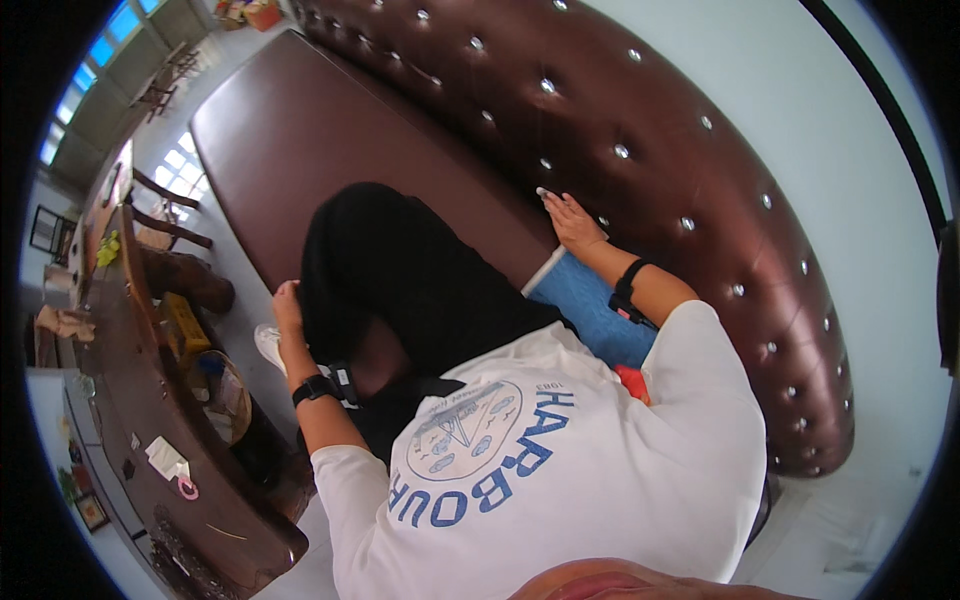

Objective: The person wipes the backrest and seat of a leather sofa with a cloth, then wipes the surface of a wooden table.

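I sit on a brown leather sofa seat, with one knee raised in black trousers. My right hand rests palm down by the crease below the tufted backrest, its fingers extended. Under that wrist is the pale edge of a folded blue denim cloth or cushion. My left hand is beside the raised leg at the front of the seat. Its fingers are partly hidden, so its grip is unclear. Both arms wear black straps with small devices.
A dark wooden table curves along the left, bearing a tissue and a pink ring. Beneath it stand a yellow box and a round bin. A white shoe is on the floor. Red material shows by my hip.
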{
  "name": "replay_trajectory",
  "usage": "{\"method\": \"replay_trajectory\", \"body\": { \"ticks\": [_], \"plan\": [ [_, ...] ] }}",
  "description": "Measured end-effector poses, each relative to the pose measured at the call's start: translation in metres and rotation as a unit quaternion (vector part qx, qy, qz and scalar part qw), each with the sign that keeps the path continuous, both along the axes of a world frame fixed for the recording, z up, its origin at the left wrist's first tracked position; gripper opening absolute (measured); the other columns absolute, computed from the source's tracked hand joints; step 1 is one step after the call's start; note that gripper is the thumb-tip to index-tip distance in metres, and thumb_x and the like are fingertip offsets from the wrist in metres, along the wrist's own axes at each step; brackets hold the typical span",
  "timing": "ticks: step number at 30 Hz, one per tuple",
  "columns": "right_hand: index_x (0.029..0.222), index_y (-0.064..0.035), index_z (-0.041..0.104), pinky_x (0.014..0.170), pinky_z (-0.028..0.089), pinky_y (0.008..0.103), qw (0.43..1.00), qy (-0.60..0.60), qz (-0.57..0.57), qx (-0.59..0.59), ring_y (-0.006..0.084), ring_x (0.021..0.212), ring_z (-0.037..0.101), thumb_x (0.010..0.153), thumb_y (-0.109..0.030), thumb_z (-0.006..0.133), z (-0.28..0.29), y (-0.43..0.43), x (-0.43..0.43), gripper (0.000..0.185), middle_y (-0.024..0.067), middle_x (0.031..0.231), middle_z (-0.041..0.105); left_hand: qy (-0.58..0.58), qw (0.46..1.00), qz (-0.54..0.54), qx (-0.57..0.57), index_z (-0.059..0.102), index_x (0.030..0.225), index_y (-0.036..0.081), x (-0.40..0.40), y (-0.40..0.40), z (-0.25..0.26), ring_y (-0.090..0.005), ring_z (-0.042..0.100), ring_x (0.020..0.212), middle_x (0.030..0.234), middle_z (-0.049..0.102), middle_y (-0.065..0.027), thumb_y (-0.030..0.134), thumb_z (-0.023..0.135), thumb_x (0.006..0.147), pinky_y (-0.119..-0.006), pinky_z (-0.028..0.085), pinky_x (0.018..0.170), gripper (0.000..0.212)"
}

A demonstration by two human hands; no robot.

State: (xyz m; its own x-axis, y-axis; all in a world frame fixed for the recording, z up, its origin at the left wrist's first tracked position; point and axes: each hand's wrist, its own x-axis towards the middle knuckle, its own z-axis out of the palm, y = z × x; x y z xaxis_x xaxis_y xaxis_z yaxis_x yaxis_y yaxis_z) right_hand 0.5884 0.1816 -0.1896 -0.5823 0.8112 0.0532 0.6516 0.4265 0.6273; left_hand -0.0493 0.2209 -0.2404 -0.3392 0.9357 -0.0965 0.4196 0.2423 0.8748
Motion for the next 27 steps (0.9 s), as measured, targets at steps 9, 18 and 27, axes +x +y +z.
{"method": "replay_trajectory", "body": {
  "ticks": [9, 18, 27],
  "plan": [
    [0.127, -0.0049, 0.056, 0.094, 0.046, 0.0384, 0.744, 0.666, 0.036, -0.041, 0.0283, 0.113, 0.055, 0.077, 0.0, 0.054, 0.088, 0.153, -0.13, 0.05, 0.017, 0.125, 0.056, 0.137, 0.989, -0.048, -0.023, 0.069, 0.101, 0.001, 0.035, 0.008, 0.043, -0.0203, 0.064, 0.086, 0.092, 0.07, -0.0104, 0.029, 0.055, 0.093, -0.032, 0.05, 0.082, 0.032],
    [0.124, 0.0009, 0.053, 0.08, 0.053, 0.0328, 0.229, 0.825, 0.012, -0.516, 0.0177, 0.09, 0.062, 0.085, -0.005, 0.048, 0.267, 0.113, -0.18, 0.04, 0.0086, 0.105, 0.061, -0.255, 0.933, -0.222, 0.127, 0.036, 0.144, 0.008, 0.249, -0.002, 0.317, -0.0185, 0.061, 0.102, 0.125, 0.053, -0.0121, 0.026, 0.053, 0.1, -0.031, 0.053, 0.085, 0.051],
    [0.128, 0.0032, 0.054, 0.09, 0.049, 0.0284, 0.553, 0.721, -0.014, -0.417, 0.0152, 0.104, 0.06, 0.093, -0.015, 0.06, 0.301, 0.1, -0.099, 0.041, 0.0099, 0.118, 0.063, -0.379, 0.878, -0.291, 0.021, 0.048, 0.134, 0.009, 0.321, 0.064, 0.289, -0.0172, 0.061, 0.091, 0.105, 0.062, -0.0063, 0.031, 0.051, 0.1, -0.03, 0.054, 0.073, 0.041]
  ]
}}
